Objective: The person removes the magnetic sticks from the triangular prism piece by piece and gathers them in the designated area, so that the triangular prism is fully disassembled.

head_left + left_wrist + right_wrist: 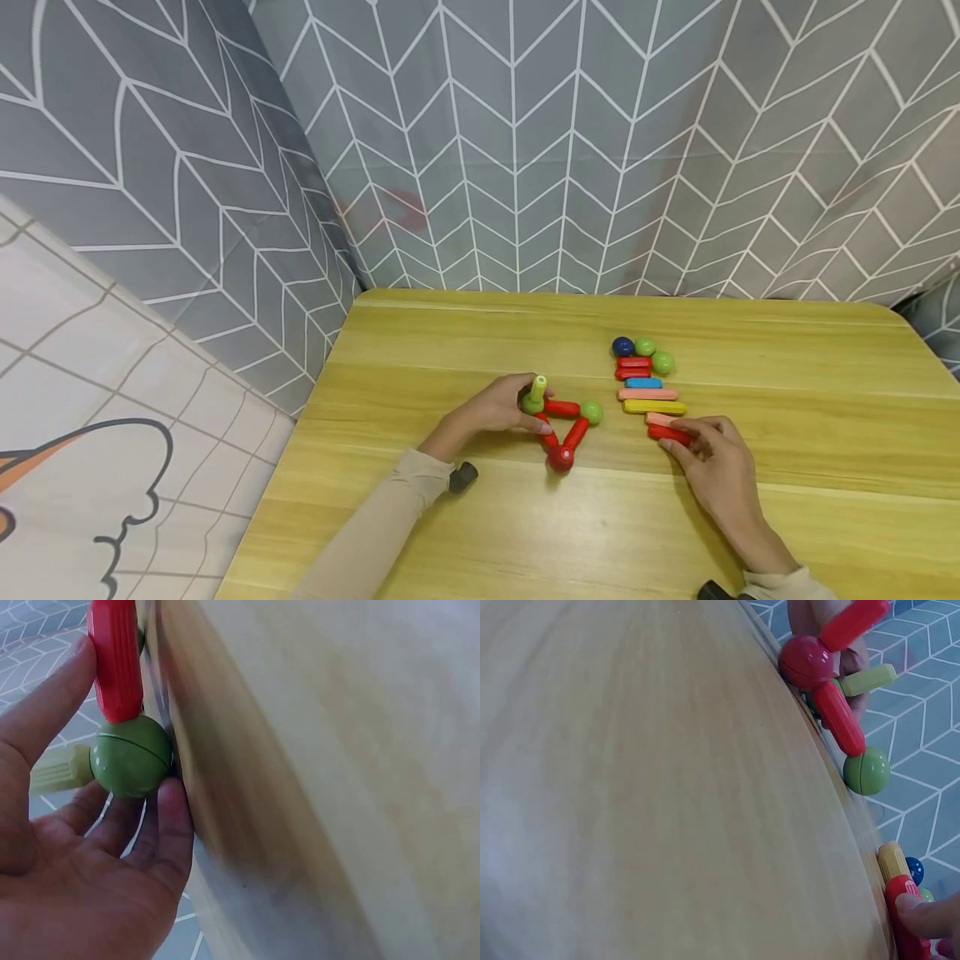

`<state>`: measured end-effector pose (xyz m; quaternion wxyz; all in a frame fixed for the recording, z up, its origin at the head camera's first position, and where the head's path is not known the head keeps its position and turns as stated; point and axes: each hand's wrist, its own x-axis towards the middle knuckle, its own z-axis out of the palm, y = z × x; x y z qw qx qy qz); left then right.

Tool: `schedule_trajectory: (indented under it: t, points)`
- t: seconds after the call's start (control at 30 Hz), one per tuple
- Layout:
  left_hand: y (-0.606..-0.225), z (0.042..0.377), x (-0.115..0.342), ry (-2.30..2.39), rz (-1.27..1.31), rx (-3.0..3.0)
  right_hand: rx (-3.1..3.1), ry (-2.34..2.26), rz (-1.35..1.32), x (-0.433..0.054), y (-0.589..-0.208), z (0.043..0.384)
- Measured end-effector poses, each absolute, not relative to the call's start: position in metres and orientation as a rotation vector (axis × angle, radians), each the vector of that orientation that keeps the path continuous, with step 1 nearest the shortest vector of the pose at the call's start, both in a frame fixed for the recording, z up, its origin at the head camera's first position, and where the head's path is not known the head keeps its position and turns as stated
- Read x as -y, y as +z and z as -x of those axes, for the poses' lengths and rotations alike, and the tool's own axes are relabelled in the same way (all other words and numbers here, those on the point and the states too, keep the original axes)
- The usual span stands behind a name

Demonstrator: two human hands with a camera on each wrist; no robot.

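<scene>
A triangular rod-and-ball toy frame (576,434) rests on the table, with red rods joining two green balls and a red ball (560,457). A light-green rod (538,389) stands up from its left green ball (131,756). Another red rod (853,622) rises from the red ball. My left hand (501,406) holds the frame at that left corner, its thumb against a red rod (116,660) and its fingers around the ball. To the right, my right hand (720,467) pinches a loose red rod (670,434) at the near end of a row of rods.
Beyond my right hand lie loose pink, yellow (654,407), blue (643,383) and red rods. A dark blue ball (623,347) and two green balls (663,362) sit at the row's far end. A patterned grey curtain (517,150) hangs behind the wooden table (420,333).
</scene>
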<state>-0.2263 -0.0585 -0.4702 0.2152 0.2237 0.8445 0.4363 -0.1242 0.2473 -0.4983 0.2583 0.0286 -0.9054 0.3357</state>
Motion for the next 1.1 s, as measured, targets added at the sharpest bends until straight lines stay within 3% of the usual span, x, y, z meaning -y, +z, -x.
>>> schedule_trajectory:
  t: [0.47, 0.77, 1.1]
  points:
    - [-0.469, 0.217, 0.051, 1.032, -0.520, -2.610, 2.454, 0.966, -0.095, -0.230, -0.476, 0.128]
    - [-0.469, 0.215, 0.046, 0.994, -0.514, -2.653, 2.824, 0.849, 0.096, -0.266, -0.469, 0.130]
    - [-0.468, 0.216, 0.048, 1.006, -0.484, -2.638, 2.889, 0.837, 0.004, -0.274, -0.477, 0.133]
